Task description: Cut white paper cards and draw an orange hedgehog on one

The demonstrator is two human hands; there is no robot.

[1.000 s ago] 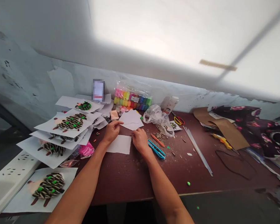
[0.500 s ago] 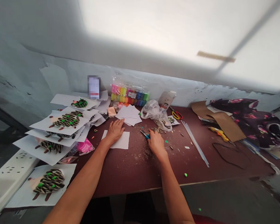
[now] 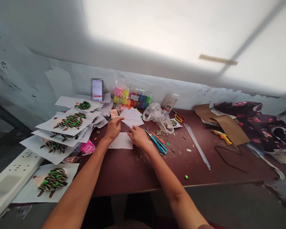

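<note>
Taking the sheet (image 3: 121, 142) as the clock's centre, a pile of cards (image 3: 72, 122) stands at 10 o'clock and 1 more card (image 3: 53, 179) lies at 8. The person's left hand (image 3: 113, 128) is at 11, fingers drawn close together near the stack (image 3: 132, 116); whether they pinch anything cannot be told. The sheet lies flat on the worktop (image 3: 124, 171), and the stack sits at 1. At 2, the right hand (image 3: 137, 136) has bent fingers at the sheet's right edge; its grip, too, is unclear.

For clean handling, both hands would do best with light, even pressure near the paper's edges, so nothing creases or skids. At 3, just beyond the right forearm, lies the cutter (image 3: 159, 145), with seeds (image 3: 160, 135) near it; the forearm should keep clear of both, and loose bits should stay out from under the sheet.
</note>
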